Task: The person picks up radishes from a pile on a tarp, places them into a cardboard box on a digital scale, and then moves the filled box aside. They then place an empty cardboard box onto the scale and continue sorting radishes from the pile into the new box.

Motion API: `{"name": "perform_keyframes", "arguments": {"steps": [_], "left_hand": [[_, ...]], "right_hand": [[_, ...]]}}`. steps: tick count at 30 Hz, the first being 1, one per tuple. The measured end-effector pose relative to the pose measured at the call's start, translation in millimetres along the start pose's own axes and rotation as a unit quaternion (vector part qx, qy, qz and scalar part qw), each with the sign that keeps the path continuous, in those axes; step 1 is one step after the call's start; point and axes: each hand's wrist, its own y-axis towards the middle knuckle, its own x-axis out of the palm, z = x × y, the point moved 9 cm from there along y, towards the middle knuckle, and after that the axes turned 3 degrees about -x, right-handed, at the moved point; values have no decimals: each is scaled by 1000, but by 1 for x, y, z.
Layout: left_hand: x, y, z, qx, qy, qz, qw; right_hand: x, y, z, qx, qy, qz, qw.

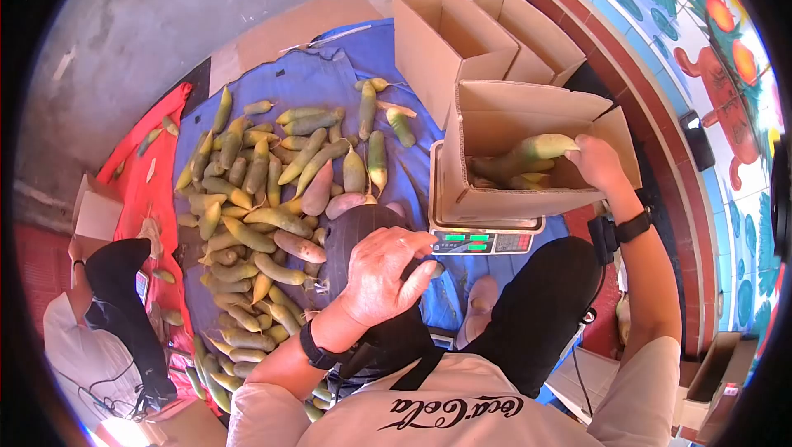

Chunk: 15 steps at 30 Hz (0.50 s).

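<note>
My right hand (601, 165) grips the pale tip of a green radish (540, 148) inside an open cardboard box (528, 204). Other radishes lie beneath it in the box, partly hidden. Under the box is a digital scale (487, 242) with green lit figures on its panel. Over my knee hovers my left hand (388, 272), holding nothing, thumb apart from the bent fingers, fingertips right at the scale's left corner. Left of it spreads a large heap of green radishes (272, 216) on a blue sheet (346, 55), with a few pinkish ones (318, 190) among them.
Behind the box on the scale stand two more open cardboard boxes (458, 35). A tiled wall with painted pictures (726, 76) rises on the right. At far left another person (91, 340) sits by a red sheet (157, 175) with some radishes.
</note>
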Motion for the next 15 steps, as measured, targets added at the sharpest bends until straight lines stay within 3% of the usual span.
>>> {"name": "perform_keyframes", "arguments": {"steps": [3,5,7,9,15], "left_hand": [[2,1,0,6,-3,1,1000],[3,2,-1,16,-9,3,1000],[1,1,0,21,-9,14,1000],[1,-2,-2,15,-14,10,1000],[2,-5,-4,7,-15,24,1000]], "right_hand": [[31,20,12,-10,29,-37,999],[53,25,23,-22,-6,-111,994],[55,23,31,-37,-36,-109,993],[32,16,36,-39,90,-22,995],[-33,-41,14,-6,167,121,979]]}}
